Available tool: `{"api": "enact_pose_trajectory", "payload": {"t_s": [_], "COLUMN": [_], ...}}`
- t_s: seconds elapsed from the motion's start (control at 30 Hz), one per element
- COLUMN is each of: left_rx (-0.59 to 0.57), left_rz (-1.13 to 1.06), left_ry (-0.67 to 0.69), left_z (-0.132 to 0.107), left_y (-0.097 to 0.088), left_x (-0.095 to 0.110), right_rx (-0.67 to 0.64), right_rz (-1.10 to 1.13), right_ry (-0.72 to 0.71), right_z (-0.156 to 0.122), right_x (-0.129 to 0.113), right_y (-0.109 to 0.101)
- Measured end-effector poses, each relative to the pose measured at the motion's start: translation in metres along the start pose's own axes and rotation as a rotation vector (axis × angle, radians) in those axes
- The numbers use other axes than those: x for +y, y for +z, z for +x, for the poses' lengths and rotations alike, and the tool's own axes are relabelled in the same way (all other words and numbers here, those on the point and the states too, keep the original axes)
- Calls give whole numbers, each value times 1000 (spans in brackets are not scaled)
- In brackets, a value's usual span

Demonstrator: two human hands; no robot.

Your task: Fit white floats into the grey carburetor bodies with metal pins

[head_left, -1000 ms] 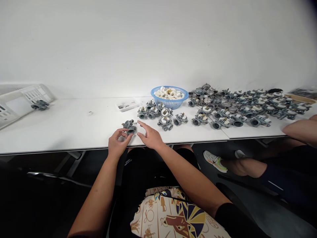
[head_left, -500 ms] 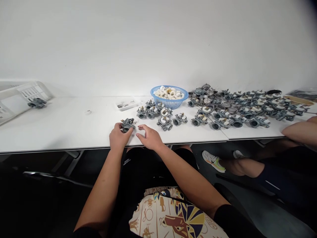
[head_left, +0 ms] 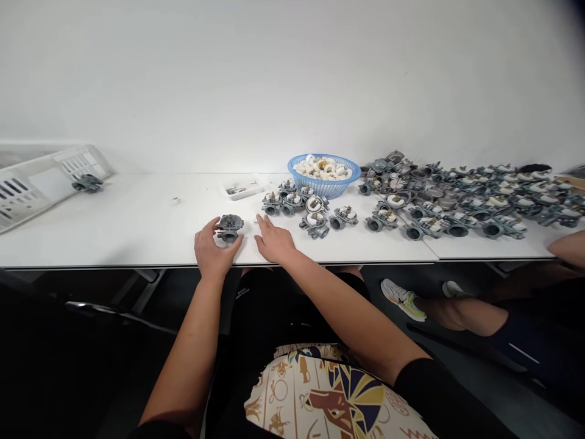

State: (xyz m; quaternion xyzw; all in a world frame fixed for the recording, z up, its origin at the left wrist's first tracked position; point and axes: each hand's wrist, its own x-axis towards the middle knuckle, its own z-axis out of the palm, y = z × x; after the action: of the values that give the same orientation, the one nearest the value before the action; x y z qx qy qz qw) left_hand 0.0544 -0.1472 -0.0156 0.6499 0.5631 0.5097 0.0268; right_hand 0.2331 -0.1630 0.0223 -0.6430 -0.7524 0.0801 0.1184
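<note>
My left hand (head_left: pixel 212 250) is wrapped around a grey metal carburetor body (head_left: pixel 230 228) near the table's front edge, thumb on its right side and fingers on its left. Its flat rim and hollow face up, with the round bore towards me. No white float shows on it. Just to the right, my right hand (head_left: pixel 275 239) rests low over the table, fingers stretched forward and thumb apart. A tiny part seems to lie by its fingertips, too small to name. Beyond it stand several carburetors (head_left: pixel 314 222) with white floats on top.
A blue basket (head_left: pixel 324 184) full of white floats stands at the back. Left of it is a small clear tray (head_left: pixel 241 188) with thin metal pieces. Many carburetors (head_left: pixel 425 225) cover the right side. A white crate (head_left: pixel 41 189) and another carburetor (head_left: pixel 88 183) are at left. A co-worker's arm (head_left: pixel 569 250) reaches in at right.
The carburetor body in my left hand has turned so its hollow rim faces up. My right hand's fingers have straightened and lowered towards the table. The view has shifted slightly left.
</note>
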Motion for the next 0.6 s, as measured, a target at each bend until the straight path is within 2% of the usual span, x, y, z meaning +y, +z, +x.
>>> {"api": "enact_pose_trajectory", "payload": {"t_s": [0.17, 0.3, 0.6], "left_rx": [3, -15, -100], "left_rz": [-7, 2, -15], "left_ry": [-81, -32, -28], "left_z": [-1, 0, 3], "left_y": [1, 1, -4], "left_x": [1, 0, 1], "right_rx": [17, 85, 117], "right_rz": [-12, 28, 93], "right_ry": [-1, -28, -87], "right_z": [10, 8, 4], "right_x": [1, 4, 8], "right_y": [4, 6, 4]}}
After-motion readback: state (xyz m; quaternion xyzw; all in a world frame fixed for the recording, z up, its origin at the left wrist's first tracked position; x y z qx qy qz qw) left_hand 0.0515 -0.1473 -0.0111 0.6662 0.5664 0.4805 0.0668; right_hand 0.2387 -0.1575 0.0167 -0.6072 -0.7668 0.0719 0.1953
